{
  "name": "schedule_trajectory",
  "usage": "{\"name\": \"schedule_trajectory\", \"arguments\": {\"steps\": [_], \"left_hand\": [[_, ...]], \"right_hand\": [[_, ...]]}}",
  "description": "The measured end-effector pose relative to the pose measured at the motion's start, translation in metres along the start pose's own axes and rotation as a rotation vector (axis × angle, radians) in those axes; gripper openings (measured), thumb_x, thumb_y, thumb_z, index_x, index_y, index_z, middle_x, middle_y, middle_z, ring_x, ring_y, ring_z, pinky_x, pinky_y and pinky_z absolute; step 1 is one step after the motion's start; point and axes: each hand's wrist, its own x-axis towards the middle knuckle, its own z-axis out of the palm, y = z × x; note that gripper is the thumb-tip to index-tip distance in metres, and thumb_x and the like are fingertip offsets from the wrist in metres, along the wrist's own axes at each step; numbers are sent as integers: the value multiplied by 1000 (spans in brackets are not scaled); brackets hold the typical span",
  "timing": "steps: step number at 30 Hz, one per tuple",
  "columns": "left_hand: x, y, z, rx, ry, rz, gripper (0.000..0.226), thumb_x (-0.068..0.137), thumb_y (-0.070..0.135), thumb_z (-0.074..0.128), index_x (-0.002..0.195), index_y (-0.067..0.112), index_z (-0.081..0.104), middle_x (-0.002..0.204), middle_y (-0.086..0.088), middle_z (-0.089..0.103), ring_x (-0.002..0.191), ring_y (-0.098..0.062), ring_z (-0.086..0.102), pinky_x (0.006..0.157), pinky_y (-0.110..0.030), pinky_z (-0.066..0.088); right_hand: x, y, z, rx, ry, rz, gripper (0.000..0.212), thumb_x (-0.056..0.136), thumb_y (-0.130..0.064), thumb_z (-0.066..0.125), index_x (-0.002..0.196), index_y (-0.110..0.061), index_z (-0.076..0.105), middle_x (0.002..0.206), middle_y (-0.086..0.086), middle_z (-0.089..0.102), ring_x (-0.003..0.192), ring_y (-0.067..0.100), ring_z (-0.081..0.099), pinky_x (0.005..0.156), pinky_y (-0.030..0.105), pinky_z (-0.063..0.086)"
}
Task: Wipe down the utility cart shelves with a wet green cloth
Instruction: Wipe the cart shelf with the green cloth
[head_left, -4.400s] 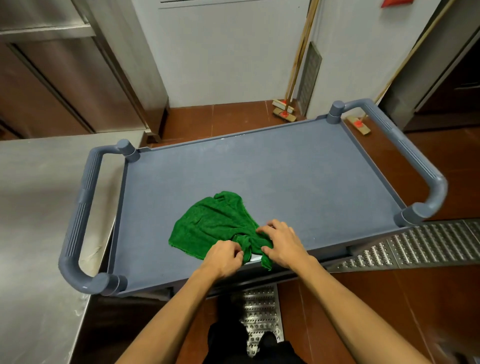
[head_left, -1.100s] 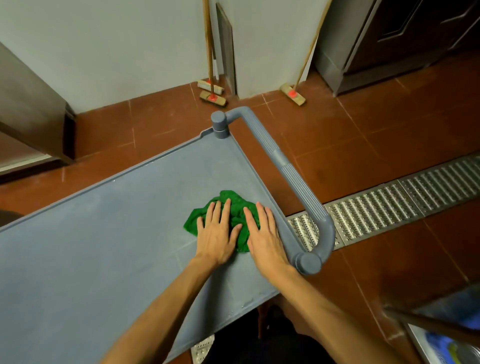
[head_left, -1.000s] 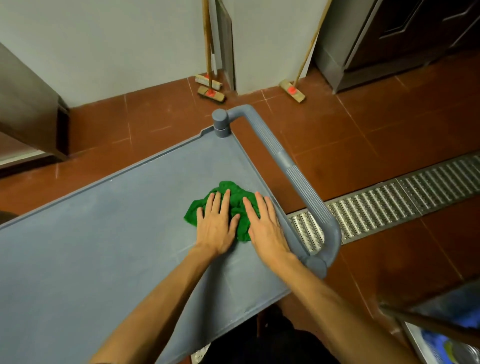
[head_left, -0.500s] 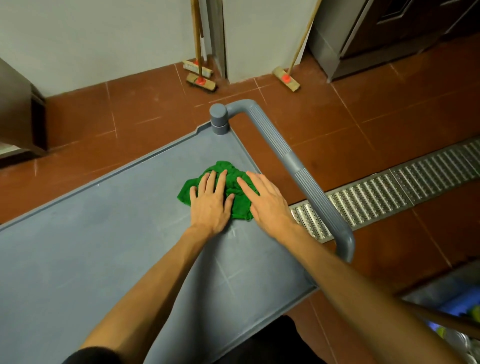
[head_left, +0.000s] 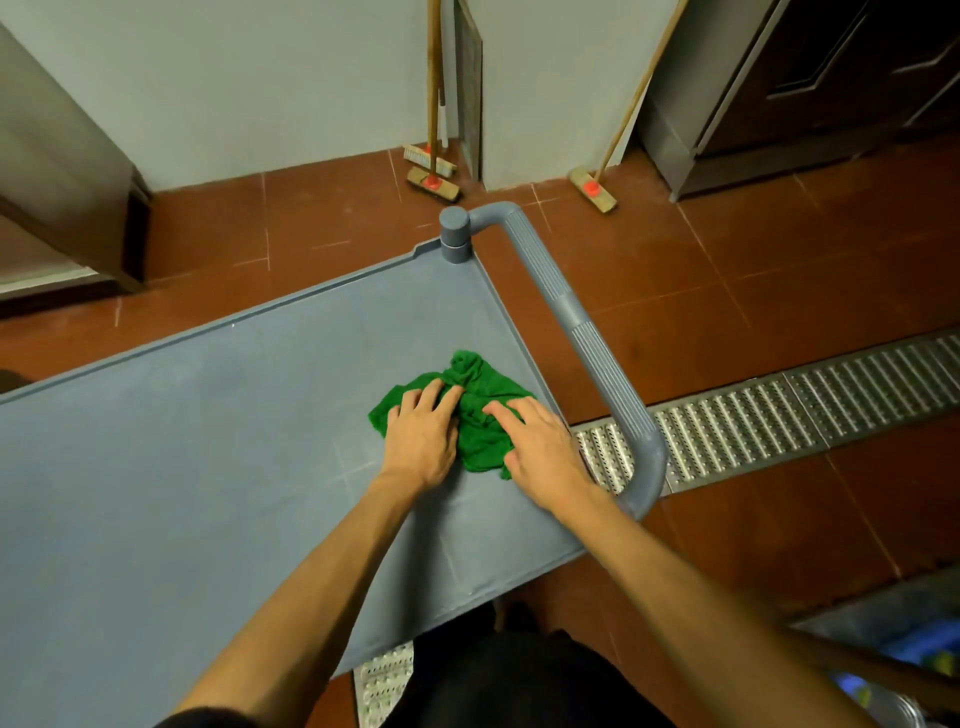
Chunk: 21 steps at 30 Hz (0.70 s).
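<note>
Green terry cloth (head_left: 483, 410), bunched, lies on the top shelf of the grey plastic utility cart (head_left: 208, 441), near its right end. It sits just beside the raised rim (head_left: 511, 332) below the ribbed grey tubular handle (head_left: 587, 338). Left hand (head_left: 421, 436) and right hand (head_left: 540, 452) both press it palm-down, fingers extended, neither clenched round it. Assessment: top-shelf wiping is in progress at this corner; the wetted area cannot be told from the surface. Lower shelves are out of view, presumably outstanding.
</note>
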Motion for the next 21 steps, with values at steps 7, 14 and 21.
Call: {"name": "schedule_trajectory", "arguments": {"steps": [7,14,21], "left_hand": [[-63,23,9,-16,-21,-61,60,87,40,25,134,16,54,132,-10,57,98,-39,55,79,-49,52],[-124,41,12,-51,-85,-144,50,92,39,37,137,22,49,138,-4,53,110,-33,52,90,-47,48],[-168,37,5,-67,-155,-186,53,90,43,52,139,24,47,136,-1,52,118,-29,48,93,-41,43]], "right_hand": [[-48,-23,-2,-117,-161,39,71,72,-7,73,134,-20,40,126,7,48,123,29,44,101,40,42],[-84,-30,-4,-91,-225,27,62,71,-4,74,121,-23,42,121,3,46,114,24,44,84,35,43],[-95,-43,0,-6,-226,-46,46,72,6,62,104,-26,56,107,0,54,107,24,50,83,34,40]]}}
